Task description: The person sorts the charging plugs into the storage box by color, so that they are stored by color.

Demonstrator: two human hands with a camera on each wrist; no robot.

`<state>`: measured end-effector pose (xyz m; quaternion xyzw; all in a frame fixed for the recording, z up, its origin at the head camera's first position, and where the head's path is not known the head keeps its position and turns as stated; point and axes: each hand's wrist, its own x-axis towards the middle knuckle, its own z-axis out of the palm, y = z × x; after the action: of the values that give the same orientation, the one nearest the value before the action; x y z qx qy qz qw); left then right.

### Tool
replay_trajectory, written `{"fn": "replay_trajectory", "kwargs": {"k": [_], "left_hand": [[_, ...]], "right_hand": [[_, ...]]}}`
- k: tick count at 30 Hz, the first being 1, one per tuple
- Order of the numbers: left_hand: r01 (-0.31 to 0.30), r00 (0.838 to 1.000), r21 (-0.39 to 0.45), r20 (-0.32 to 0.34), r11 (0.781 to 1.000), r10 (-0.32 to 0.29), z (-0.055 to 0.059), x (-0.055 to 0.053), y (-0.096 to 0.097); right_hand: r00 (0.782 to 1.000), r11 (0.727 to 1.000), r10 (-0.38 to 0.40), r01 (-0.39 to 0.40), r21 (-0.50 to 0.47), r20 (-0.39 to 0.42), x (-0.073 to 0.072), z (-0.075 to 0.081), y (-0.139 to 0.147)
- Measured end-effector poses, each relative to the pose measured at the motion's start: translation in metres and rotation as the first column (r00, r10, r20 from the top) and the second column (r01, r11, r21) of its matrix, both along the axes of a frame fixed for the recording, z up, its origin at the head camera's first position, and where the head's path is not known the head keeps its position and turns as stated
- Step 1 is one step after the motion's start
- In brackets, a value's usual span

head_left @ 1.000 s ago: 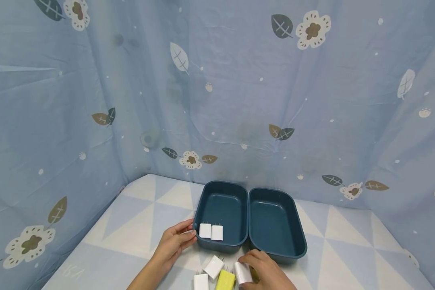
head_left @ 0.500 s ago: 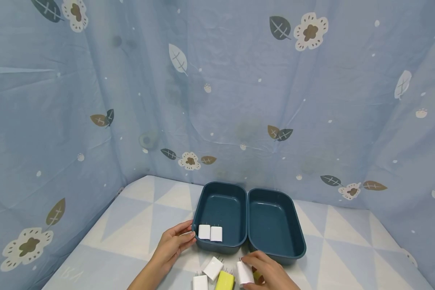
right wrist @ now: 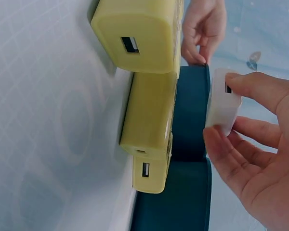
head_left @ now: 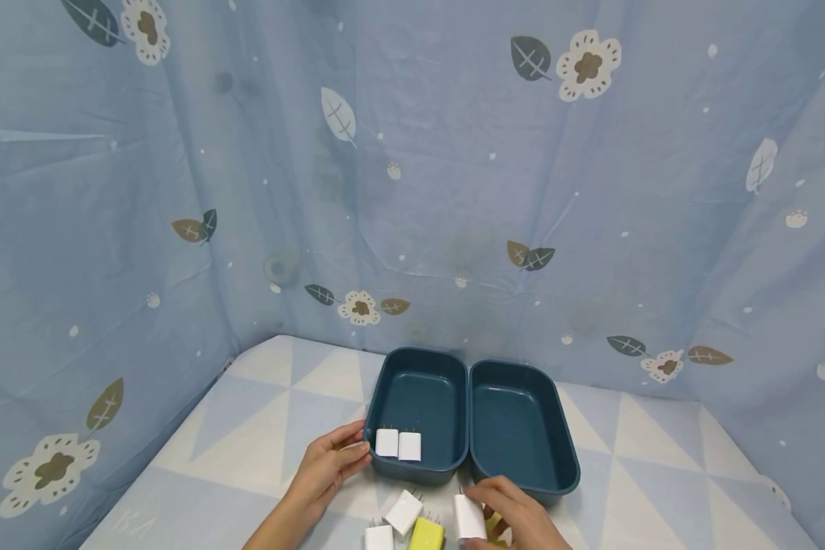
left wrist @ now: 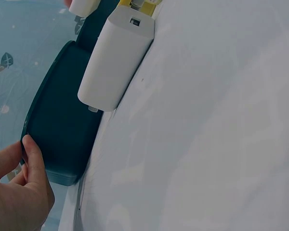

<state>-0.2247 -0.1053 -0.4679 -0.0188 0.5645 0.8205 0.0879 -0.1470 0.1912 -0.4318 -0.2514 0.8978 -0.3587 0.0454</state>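
With thumb and fingers, my left hand [head_left: 326, 466] pinches the left rim of a dark teal plastic box [head_left: 429, 475]. Two white USB chargers [head_left: 409, 446] stand side by side inside it, prongs pointing away. My right hand [right wrist: 265, 139] holds another white charger [right wrist: 221, 103] by its ends, between thumb and fingertips, just above the table. In front of the boxes lie two more white chargers [head_left: 404, 512] and a yellow charger [head_left: 427, 535]. More yellow chargers [right wrist: 149, 115] show in the right wrist view; in the head view, yellow is partly hidden behind my right hand.
A second teal box [head_left: 522, 428] stands against the first box's right side, with nothing visible in it. The table [head_left: 247, 458] has a blue and white triangle cloth. A blue floral curtain [head_left: 426, 191] hangs behind and on the sides.
My right hand has shifted slightly right with the white charger, which now stands more upright. My left hand stays on the box rim, and the head view has tilted a little.
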Motion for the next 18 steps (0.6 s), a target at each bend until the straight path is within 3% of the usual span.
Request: {"fn": "replay_trajectory", "kwargs": {"k": [9,18], "left_hand": [[-0.004,1.000,0.000,0.000,1.000,0.004,0.0000,0.0006,-0.0008],[0.002,1.000,0.012,-0.006,1.000,-0.002,-0.0003,0.0008,-0.0006]], "right_hand": [[0.999,0.997,-0.022,0.019,-0.078,-0.038,0.0009,0.0053,-0.0002],[0.976,0.986,0.016,-0.052,-0.158,-0.216,-0.0041,0.0016,0.0020]]}}
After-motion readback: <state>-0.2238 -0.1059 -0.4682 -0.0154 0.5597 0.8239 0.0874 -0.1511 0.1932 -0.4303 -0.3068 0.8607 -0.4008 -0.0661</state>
